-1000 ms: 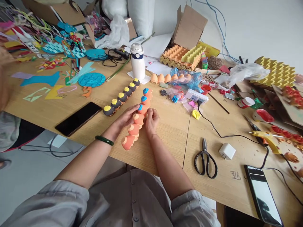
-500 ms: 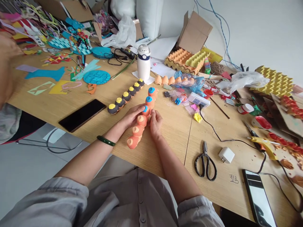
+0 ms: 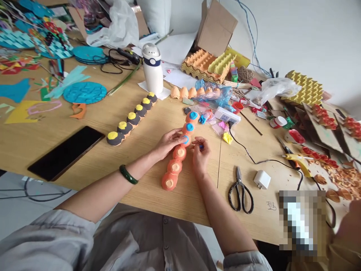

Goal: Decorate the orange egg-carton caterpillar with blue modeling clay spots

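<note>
An orange-painted egg-carton strip [image 3: 175,166] slants across the table in front of me. Blue clay covers the tops of its three far cups, while the near cups have bare pale tops. My left hand [image 3: 169,143] grips the strip's left side, its thumb beside the third blue patch. Just right of the strip, my right hand [image 3: 200,156] is curled with a small bit of blue clay [image 3: 201,146] between its fingers. To the left lies a second egg-carton strip [image 3: 133,118], painted dark with yellow tops.
A black phone [image 3: 66,152] lies left, scissors [image 3: 240,192] and a white charger [image 3: 262,179] right. Behind stand a white bottle [image 3: 152,71] and egg trays [image 3: 201,66]. A power strip [image 3: 228,115] and glue gun [image 3: 299,160] trail cables. Part of another person [image 3: 349,229] shows at lower right.
My view has turned to the right. My right hand has come away from the strip and now pinches blue clay. The person at the left edge has left view; another part of a person appears lower right.
</note>
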Available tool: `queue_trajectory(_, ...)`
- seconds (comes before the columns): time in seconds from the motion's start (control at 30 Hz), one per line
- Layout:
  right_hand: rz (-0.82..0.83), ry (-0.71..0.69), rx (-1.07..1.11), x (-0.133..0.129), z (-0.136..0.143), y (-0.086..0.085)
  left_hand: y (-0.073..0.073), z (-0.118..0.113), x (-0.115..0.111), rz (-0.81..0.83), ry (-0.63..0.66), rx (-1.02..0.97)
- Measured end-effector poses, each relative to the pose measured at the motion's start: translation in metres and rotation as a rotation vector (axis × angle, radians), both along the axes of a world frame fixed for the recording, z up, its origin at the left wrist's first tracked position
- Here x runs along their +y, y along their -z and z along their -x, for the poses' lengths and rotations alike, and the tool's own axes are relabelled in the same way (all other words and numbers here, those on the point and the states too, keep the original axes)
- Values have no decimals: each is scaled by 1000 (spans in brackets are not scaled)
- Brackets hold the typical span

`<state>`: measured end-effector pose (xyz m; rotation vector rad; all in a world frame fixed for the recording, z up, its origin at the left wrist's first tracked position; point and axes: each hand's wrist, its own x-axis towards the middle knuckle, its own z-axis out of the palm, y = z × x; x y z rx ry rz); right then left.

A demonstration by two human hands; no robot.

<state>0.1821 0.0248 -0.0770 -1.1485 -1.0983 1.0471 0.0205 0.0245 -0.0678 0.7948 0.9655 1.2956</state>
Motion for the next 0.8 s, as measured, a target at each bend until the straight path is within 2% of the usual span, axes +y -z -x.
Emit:
queue_trajectory(0.1, 0, -25, 28, -5, 1, -1, -5, 2, -2, 5, 50, -19)
queue_trajectory(0.23, 88, -88, 10, -8, 1, 0, -15, 6, -10, 16, 101, -51)
queue_trajectory(0.43, 136, -102, 8, -14, -2, -6, -20, 8, -14, 59, 75, 42)
queue_trajectory(0.57, 220, -241, 118, -18, -3, -18, -22, 7, -14, 129, 29, 21)
queue_trajectory(0.7, 349, -439, 241, -17, -7, -27, -27, 2, -16, 113, -11, -77)
queue_trajectory(0.8, 380, -413, 297, -15, -8, -30, -29, 1, -18, 120, 6, -161)
